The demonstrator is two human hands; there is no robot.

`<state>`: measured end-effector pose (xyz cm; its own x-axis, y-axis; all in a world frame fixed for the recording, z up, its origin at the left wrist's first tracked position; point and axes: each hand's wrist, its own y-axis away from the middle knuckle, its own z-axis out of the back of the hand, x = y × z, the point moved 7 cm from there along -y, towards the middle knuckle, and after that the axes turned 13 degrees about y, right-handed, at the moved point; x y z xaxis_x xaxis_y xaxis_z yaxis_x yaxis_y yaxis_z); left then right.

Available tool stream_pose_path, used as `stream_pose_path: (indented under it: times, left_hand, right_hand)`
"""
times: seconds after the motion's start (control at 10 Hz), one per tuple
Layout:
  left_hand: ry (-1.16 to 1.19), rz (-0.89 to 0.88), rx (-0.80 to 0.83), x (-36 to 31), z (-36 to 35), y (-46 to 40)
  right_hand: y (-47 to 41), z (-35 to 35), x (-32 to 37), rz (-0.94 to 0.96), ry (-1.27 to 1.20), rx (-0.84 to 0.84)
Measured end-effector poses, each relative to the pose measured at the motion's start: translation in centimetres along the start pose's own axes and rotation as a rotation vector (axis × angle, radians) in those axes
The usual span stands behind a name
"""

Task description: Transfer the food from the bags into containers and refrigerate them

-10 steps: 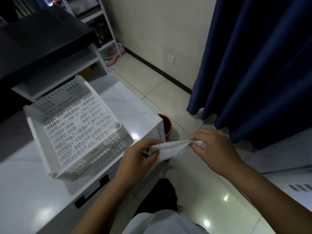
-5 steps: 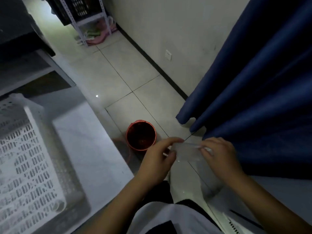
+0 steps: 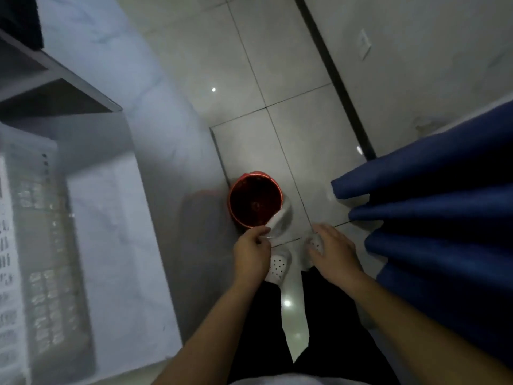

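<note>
Now left hand [image 3: 251,254] pinches bag [image 3: 277,222] over bin [image 3: 255,201].

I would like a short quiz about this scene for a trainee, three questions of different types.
1. True or false: both hands hold the clear bag.
2. What stands on the floor under the bag? A) red bin B) white basket C) blue curtain
3. Fill in: the right hand is ____.

Key:
1. False; only the left hand pinches it.
2. A, the red bin.
3. Empty, with fingers spread.
</note>
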<state>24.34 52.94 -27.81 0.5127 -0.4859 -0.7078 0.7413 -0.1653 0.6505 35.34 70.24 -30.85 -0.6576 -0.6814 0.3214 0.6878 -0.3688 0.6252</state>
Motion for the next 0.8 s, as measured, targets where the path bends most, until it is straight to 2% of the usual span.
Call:
stream_pose_path:
  times: [0.2,0.3,0.4,0.5,0.6,0.7,0.8]
  left_hand:
    - [0.083,0.2,-0.153,8.3,-4.0,-10.9]
    - [0.042,0.194,-0.139,11.7,-5.5,-16.4]
    - [-0.053,0.227,0.06,15.3,-8.1,-22.7]
    - [-0.164,0.268,0.136,17.3,-9.1,-24.1]
    - [-0.182,0.219,0.137,15.9,-9.3,-21.8]
    - [-0.344,0.15,0.158,13.1,-8.5,-17.0]
    - [-0.404,0.104,0.141,11.1,-7.6,-13.7]
  right_hand:
    - [-8.0,-4.7,-4.8,0.05,0.143,0.189]
    - [-11.1,-6.9,-7.3,0.031,0.12,0.238]
    - [-14.2,-9.0,-10.1,0.045,0.191,0.289]
    - [-15.8,-9.0,-10.8,0.06,0.303,0.339]
    - [-15.6,-7.7,-10.1,0.054,0.371,0.362]
    - [-14.4,-4.4,-7.9,0.084,0.369,0.325]
    - [-13.0,-1.9,-5.8,0.138,0.362,0.282]
